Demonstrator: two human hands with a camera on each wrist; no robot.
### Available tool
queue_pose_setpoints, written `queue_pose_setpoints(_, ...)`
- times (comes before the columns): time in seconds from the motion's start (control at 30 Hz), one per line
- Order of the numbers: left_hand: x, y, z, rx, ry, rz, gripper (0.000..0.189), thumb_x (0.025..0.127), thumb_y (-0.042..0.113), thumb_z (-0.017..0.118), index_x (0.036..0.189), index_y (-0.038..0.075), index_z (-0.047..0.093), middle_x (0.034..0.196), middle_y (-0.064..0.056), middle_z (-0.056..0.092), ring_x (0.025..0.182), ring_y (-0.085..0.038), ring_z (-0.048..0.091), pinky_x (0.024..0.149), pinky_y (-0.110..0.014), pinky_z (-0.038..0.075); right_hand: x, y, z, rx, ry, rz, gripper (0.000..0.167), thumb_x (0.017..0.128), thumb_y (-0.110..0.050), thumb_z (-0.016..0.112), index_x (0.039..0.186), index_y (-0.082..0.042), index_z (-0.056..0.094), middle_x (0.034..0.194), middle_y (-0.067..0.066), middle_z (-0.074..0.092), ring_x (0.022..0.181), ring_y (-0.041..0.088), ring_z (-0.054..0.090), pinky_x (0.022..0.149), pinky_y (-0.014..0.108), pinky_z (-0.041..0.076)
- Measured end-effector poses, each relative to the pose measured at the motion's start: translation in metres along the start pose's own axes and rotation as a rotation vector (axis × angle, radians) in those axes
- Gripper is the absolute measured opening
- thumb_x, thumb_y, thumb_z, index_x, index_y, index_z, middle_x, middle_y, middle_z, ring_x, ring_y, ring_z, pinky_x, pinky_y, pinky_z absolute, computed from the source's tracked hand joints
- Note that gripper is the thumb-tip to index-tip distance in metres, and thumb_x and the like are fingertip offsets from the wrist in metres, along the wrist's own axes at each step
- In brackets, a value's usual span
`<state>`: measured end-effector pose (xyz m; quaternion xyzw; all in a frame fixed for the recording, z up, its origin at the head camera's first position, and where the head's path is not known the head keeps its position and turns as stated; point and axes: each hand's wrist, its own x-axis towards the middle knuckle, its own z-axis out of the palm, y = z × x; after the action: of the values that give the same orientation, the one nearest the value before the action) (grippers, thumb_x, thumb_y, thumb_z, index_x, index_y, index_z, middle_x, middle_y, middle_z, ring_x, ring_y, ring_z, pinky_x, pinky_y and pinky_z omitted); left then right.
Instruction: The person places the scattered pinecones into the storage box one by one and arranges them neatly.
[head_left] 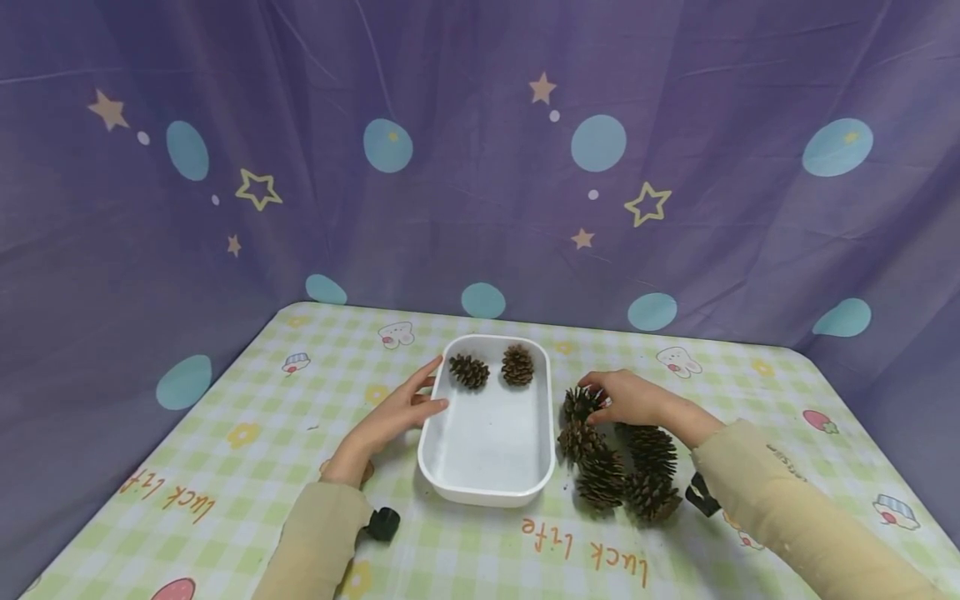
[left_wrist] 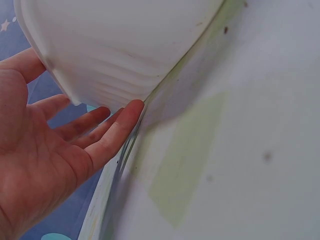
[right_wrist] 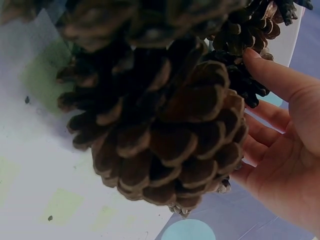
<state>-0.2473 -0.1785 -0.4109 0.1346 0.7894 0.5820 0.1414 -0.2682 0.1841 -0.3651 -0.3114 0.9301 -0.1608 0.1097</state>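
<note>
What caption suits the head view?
Left hand touching a white tray holding two pinecones; right hand on a pinecone beside it.

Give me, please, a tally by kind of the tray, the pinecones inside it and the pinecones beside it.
White tray: 1
Pinecones inside: 2
Pinecones beside: 5 that I can make out; overlap and the right hand may hide more
Total: 8 visible

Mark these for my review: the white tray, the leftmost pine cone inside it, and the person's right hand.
White tray (head_left: 491,433): head view, bare inner floor.
Leftmost pine cone (head_left: 469,372): head view, middle of its scales.
Right hand (head_left: 628,396): head view, back of the hand.
</note>
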Motion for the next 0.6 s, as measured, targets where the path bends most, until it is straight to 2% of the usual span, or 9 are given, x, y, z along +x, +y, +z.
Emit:
queue_pose_setpoints(0.23, -0.0006, 0.0007, 0.0002, -0.002, 0.0, 0.004, 0.073, 0.089, 0.032, 0.058, 0.146, 0.034, 0.013, 0.144, -0.013, 0.028, 0.118, -0.03, 0.045, 0.085, -0.038, 0.05, 0.0001, 0.0019, -0.0003, 0.021, 0.003, 0.002, 0.055, 0.079, -0.022, 0.071, 0.125, 0.0, 0.05, 0.11, 0.017, 0.061, 0.094, 0.029, 0.06, 0.075, 0.035, 0.052)
queue_pose_setpoints(0.6, -0.0004, -0.0001, -0.0005, 0.003, -0.001, 0.004, 0.072, 0.089, 0.031, 0.058, 0.145, 0.035, 0.013, 0.143, -0.011, 0.029, 0.119, -0.03, 0.045, 0.085, -0.038, 0.05, 0.0015, 0.0014, -0.0035, -0.028, 0.079, -0.02, 0.055, 0.078, -0.026, 0.071, 0.123, 0.0, 0.052, 0.111, 0.015, 0.058, 0.099, 0.029, 0.058, 0.08, 0.041, 0.05)
